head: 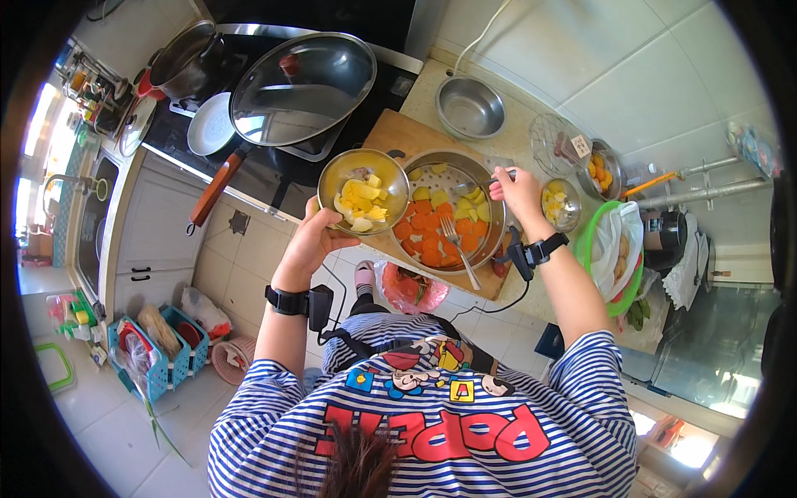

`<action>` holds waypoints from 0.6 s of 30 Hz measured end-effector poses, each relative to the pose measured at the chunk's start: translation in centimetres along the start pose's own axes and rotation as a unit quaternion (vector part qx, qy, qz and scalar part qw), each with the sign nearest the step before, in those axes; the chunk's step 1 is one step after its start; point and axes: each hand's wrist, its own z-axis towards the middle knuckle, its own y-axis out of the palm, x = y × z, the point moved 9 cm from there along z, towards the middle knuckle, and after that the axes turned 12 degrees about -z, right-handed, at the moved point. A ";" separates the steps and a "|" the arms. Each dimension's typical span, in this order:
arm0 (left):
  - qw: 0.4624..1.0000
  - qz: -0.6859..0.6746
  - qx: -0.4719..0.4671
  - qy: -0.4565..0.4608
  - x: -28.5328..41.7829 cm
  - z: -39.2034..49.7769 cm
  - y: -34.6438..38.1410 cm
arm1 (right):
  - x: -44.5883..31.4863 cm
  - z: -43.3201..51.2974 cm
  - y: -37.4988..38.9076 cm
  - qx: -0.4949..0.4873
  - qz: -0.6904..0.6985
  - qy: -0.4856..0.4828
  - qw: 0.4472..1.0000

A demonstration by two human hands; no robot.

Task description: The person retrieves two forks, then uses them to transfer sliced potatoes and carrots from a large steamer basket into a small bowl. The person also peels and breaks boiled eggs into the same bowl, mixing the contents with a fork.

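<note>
My left hand (pixel 312 243) grips the rim of a small metal bowl (pixel 398 208), tilted beside the steamer pan's left edge. Soft-looking yellow food pieces (pixel 361 202) lie in it. My right hand (pixel 518 192) holds a fork (pixel 476 184), its tines over the yellow slices in the pan. The perforated metal steamer pan (pixel 499 233) sits on a wooden cutting board (pixel 385 137). Orange carrot slices (pixel 429 230) cover its near part, with yellow slices (pixel 470 208), possibly potato, at the right and far side. A second fork (pixel 461 252) rests across the pan's near rim.
On the counter stand a metal bowl (pixel 471 107), a wire rack (pixel 551 146), a small bowl of yellow pieces (pixel 563 205) and a green basket (pixel 588 249). A glass-lidded wok (pixel 305 87) is on the stove, its wooden handle (pixel 215 190) jutting out. A pink-bagged bin (pixel 411 289) stands below.
</note>
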 end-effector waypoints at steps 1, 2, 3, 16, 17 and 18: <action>1.000 0.000 0.002 0.004 0.1 -0.1 -0.2 | 0.8 0.5 0.5 -0.010 0.022 0.003 1.000; 1.000 -0.003 0.002 0.004 0.2 -0.1 -0.4 | 1.7 1.0 0.8 -0.023 0.054 0.018 0.998; 1.000 -0.007 0.002 0.004 0.3 0.0 -0.5 | 2.1 1.5 0.9 -0.033 0.059 0.012 0.998; 1.000 -0.022 0.016 0.013 0.4 0.1 -1.4 | 3.2 3.0 1.4 -0.127 0.106 0.061 0.984; 1.000 -0.020 0.013 0.010 0.4 0.1 -1.4 | 3.3 3.0 1.8 -0.139 0.108 0.063 0.982; 1.000 -0.019 0.009 0.008 0.4 0.2 -1.3 | 3.4 3.0 2.4 -0.149 0.109 0.064 0.981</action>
